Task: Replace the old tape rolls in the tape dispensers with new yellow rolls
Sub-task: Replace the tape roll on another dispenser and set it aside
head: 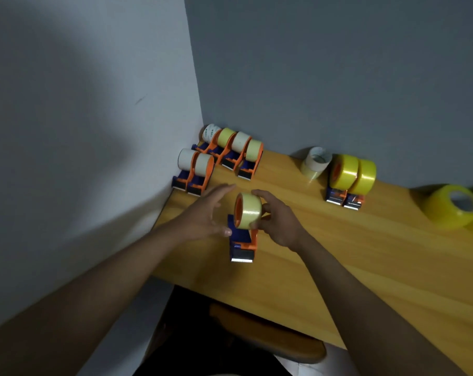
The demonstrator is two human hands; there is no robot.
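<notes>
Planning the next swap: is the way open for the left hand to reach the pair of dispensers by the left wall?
Probably yes: the left hand is open, with bare table between it and that pair.

Dispenser [243, 240] — right hand [280, 223] on roll [248, 211]

Wooden desk [338, 267] in a wall corner, bearing six dispensers [219, 158] at eleven o'clock, one dispenser [243, 240] at centre, two yellow-rolled dispensers [349, 183] and loose rolls [452, 210] toward two o'clock.
</notes>
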